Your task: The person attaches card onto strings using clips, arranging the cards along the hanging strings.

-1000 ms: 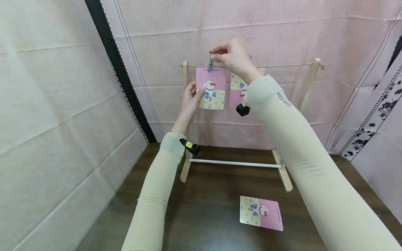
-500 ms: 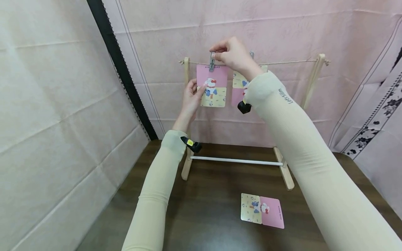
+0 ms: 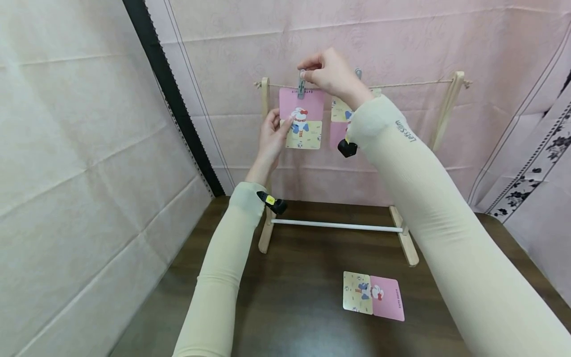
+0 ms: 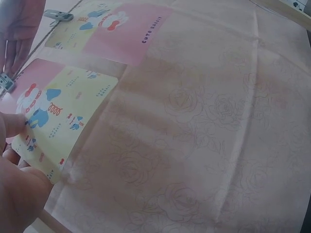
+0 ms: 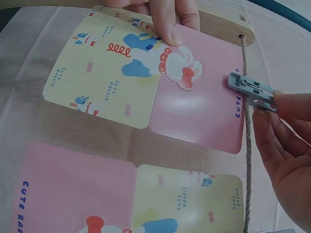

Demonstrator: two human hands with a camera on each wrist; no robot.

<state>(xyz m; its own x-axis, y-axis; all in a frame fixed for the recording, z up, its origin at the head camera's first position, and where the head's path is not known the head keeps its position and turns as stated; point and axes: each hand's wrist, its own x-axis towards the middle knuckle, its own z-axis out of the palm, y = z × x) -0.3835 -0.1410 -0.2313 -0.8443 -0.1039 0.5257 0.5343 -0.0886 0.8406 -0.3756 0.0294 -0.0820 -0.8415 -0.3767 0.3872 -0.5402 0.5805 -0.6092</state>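
Note:
My left hand [image 3: 272, 136] pinches the left edge of a pink-and-yellow rabbit card [image 3: 308, 135], thumb on its front and fingers behind. The card hangs upright against the rope [image 5: 247, 170], pink half on top. With thumb and fingers, my right hand [image 3: 332, 77] pinches the tail of a grey clothespin [image 5: 250, 90], whose nose sits over the card's top edge at the rope. Right of it a second card [image 4: 129, 24] hangs yellow half up, partly hidden by the right wrist in the head view; another clothespin [image 4: 59, 15] is at its top edge.
A wooden stand [image 3: 447, 111] holds the rope between two posts, with a white crossbar [image 3: 334, 225] low down. A third card [image 3: 373, 296] lies flat on the dark wooden table [image 3: 303, 307]. Pale pink cloth [image 3: 214, 64] hangs behind.
The whole scene has shifted slightly upward in the head view. Both hands keep their hold on the card and the clothespin, with little other movement.

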